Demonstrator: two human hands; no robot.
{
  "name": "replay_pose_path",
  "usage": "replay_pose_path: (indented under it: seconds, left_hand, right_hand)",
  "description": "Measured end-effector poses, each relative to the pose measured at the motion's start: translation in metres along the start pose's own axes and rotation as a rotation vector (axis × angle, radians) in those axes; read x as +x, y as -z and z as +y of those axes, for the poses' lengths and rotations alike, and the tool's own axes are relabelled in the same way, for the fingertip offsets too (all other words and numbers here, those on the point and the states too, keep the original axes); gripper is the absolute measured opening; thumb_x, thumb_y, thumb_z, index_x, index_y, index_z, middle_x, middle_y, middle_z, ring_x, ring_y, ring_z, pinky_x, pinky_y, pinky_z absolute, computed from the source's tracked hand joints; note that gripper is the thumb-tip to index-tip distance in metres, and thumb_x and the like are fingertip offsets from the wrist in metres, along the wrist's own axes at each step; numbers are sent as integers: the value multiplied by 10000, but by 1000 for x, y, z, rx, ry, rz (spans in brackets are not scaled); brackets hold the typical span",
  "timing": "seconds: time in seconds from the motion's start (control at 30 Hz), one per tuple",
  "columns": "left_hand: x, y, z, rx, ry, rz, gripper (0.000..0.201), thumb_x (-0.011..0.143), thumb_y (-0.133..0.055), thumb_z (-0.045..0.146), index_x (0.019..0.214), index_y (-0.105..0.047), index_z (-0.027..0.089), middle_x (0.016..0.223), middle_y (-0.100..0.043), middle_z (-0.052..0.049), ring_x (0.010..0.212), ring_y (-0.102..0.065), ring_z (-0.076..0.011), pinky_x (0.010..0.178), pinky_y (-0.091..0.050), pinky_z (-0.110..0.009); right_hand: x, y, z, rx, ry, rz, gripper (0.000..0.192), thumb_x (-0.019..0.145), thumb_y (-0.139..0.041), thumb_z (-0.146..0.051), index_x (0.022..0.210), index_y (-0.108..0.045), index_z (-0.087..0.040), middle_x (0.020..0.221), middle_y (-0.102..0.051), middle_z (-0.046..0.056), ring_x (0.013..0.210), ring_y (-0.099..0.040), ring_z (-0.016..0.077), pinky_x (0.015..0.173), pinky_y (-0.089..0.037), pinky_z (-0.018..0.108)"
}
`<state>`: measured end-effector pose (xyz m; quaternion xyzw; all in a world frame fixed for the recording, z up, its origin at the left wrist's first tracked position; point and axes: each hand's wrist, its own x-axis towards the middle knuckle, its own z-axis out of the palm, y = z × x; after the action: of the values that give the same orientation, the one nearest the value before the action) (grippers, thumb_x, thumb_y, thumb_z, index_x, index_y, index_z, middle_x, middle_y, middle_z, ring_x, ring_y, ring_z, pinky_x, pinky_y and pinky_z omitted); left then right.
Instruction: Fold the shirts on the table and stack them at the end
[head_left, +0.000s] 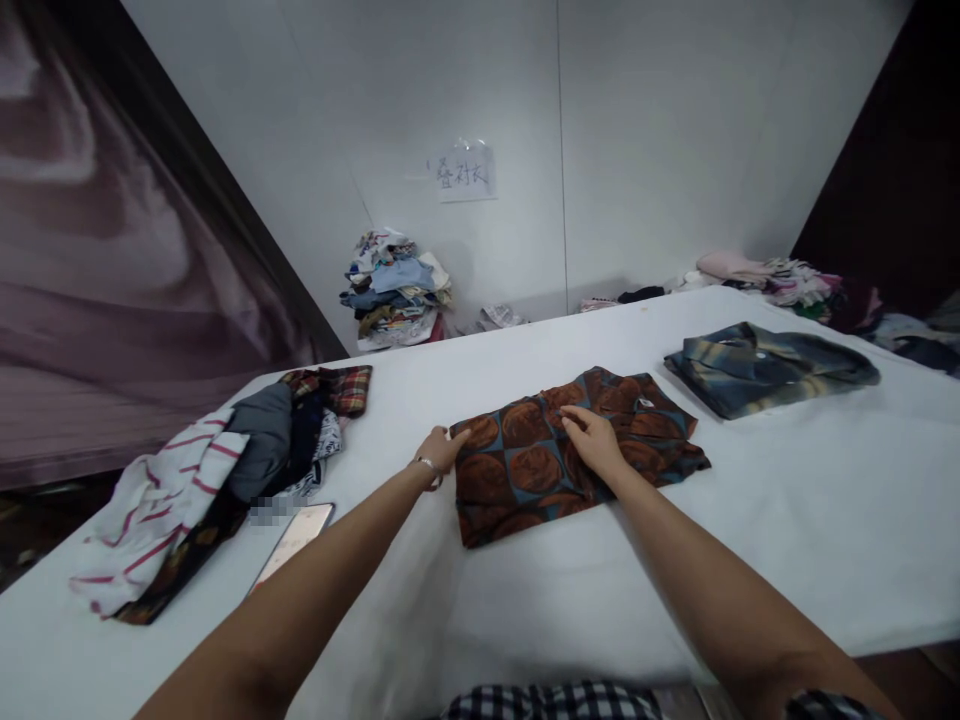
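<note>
A brown shirt with large round rust-coloured patterns and blue patches (pixel 525 450) lies folded into a rough oblong on the table, its collar end toward the right. My left hand (pixel 441 450), with a bracelet at the wrist, pinches the shirt's far left corner between thumb and fingers. My right hand (pixel 594 440) rests on the middle of the shirt, thumb and fingers slightly apart and pointing left. The palm side of this hand is hidden.
A folded dark plaid shirt (pixel 772 365) lies at the right. Loose clothes (pixel 259 440) and a phone (pixel 296 545) are at the left on the white table (pixel 810 510). Stacked garments (pixel 397 290) stand by the wall, under a handwritten paper (pixel 466 174).
</note>
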<state>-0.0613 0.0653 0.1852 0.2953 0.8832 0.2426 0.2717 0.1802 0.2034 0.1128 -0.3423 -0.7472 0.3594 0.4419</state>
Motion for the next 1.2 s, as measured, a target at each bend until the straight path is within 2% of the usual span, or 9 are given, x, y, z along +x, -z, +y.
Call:
replay_pose_path:
  seconds: [0.1,0.17,0.3,0.43,0.63,0.8,0.93,1.03,1.2]
  left_hand:
    - [-12,-6,-14,-101,74,-97,572,839,-469,586,1139,-545,104,1096,-671,-173,804,-677,-210,572,-526,-274]
    - [-21,-9,-18,-194,84,-173,536,849,-439,600,1050,-590,127,1060,-689,-138,741,-672,-177,580,-534,-267]
    - [-46,-15,-37,-339,91,-175,472,850,-474,551,1065,-551,138,1060,-675,-125,690,-649,-144,570,-530,-255]
    - [-83,-33,-62,-430,69,-125,349,796,-594,426,1029,-519,177,943,-676,-63,671,-628,-124,543,-503,-224]
    - [-114,-58,-75,-462,-44,-79,173,749,-602,337,790,-477,225,582,-573,48,456,-515,-94,415,-371,-203]
    - [-124,-61,-84,-376,-137,-116,198,776,-526,344,640,-458,217,539,-573,40,389,-468,-83,409,-340,-219]
    - [-134,-54,-89,-257,-160,-145,308,820,-434,383,566,-462,212,503,-572,27,370,-471,-92,417,-328,-232]
    - [-140,-50,-86,-244,-171,-166,330,818,-438,381,538,-468,208,490,-566,29,360,-462,-92,416,-322,-233]
    - [-142,-53,-80,-244,-171,-201,343,840,-402,388,562,-472,199,521,-578,28,372,-471,-89,417,-316,-225]
  right_hand:
    - [-8,2,-18,-24,196,-22,289,873,-487,-318,1061,-680,-215,1074,-697,69,1015,-635,209,935,-492,374]
    - [-15,2,-31,-24,312,-109,294,894,-465,-299,1096,-666,-224,1088,-689,66,1037,-622,200,948,-483,372]
    - [-28,-4,-49,-100,423,-422,319,909,-453,-287,1167,-634,-242,1136,-674,60,1056,-610,197,942,-479,377]
    - [-33,-10,-51,-221,461,-691,273,907,-477,-262,1098,-670,-233,1084,-690,56,1040,-606,199,941,-465,360]
    - [-32,-13,-45,-235,419,-686,262,898,-494,-260,1082,-679,-226,1115,-676,58,1053,-591,198,947,-461,345]
    - [-32,-14,-45,-234,358,-692,286,885,-493,-270,1090,-683,-213,1108,-685,68,1020,-613,213,931,-475,362]
    - [-13,-19,-64,-292,323,-758,269,877,-492,-285,1018,-715,-229,1034,-717,47,922,-658,213,854,-508,340]
    - [14,-40,-88,-355,363,-709,294,900,-451,-279,1042,-705,-230,1058,-714,30,974,-650,203,883,-490,320]
    - [50,-108,-109,-614,303,-786,344,886,-518,-370,1129,-669,-178,1186,-661,97,1120,-587,239,952,-437,338]
